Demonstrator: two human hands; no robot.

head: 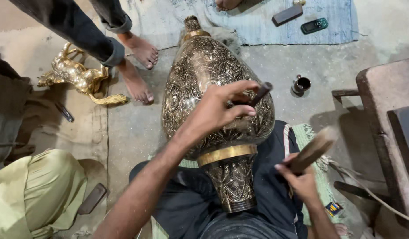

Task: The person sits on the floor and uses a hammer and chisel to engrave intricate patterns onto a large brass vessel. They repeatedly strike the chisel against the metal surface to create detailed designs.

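A large engraved brass vase lies across my lap, its base toward me and its narrow neck pointing away. My left hand rests on the vase's belly and pinches a dark metal chisel against the surface. My right hand grips a wooden mallet, raised to the right of the vase and blurred.
Another person's bare feet stand beside the vase's left. A golden brass animal figure lies at far left. A small dark cup, two phones on a blue mat, and a worn bench at right.
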